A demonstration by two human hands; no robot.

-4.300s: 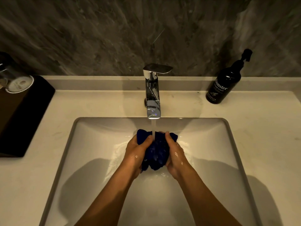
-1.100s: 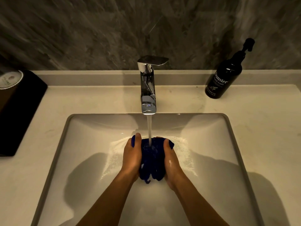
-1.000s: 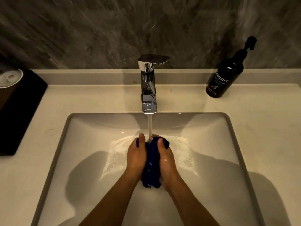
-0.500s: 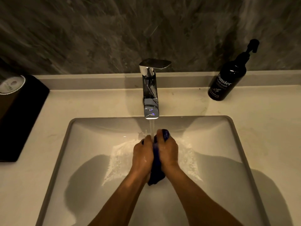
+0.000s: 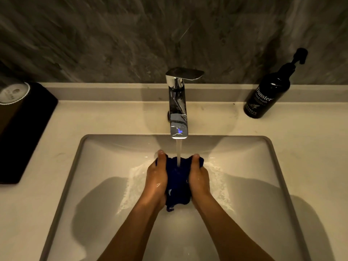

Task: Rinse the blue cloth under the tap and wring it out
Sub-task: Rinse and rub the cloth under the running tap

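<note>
1. A pale, cream-coloured desk (image 5: 113, 121) runs across the scene, with a low raised ledge along its far edge. Behind it rises a dark grey wall (image 5: 131, 38) with marbled streaks.
2. A rectangular white sink (image 5: 244, 166) with a grey rim is set into the desk and fills the near middle. Wet, foamy splashes spread over its floor on both sides of the hands, and two soft shadows of the forearms lie to the left and right.
3. A chrome tap (image 5: 178, 110) stands at the far middle of the sink, its flat lever on top. A stream of water (image 5: 178, 151) falls from its spout.
4. The blue cloth (image 5: 178, 181) is bunched up in the middle of the sink, straight under the stream, which lands on its far part. A small corner hangs down at its near end.
5. The left hand (image 5: 156, 181) grips the cloth's left side, thumb on top at the far edge and fingers curled underneath.
6. The right hand (image 5: 198, 179) grips the right side in the same way. The two hands are apart, with cloth showing between them, and both look wet.
7. A black pump bottle (image 5: 267, 97) stands at the far right on the desk, near the ledge. Its white label reads "Dunster hand wash"; the smaller print below is too small to read.
8. A black tray (image 5: 22, 132) lies at the far left on the desk. On it is a round white lid (image 5: 13, 93) with small print that I cannot make out.
</note>
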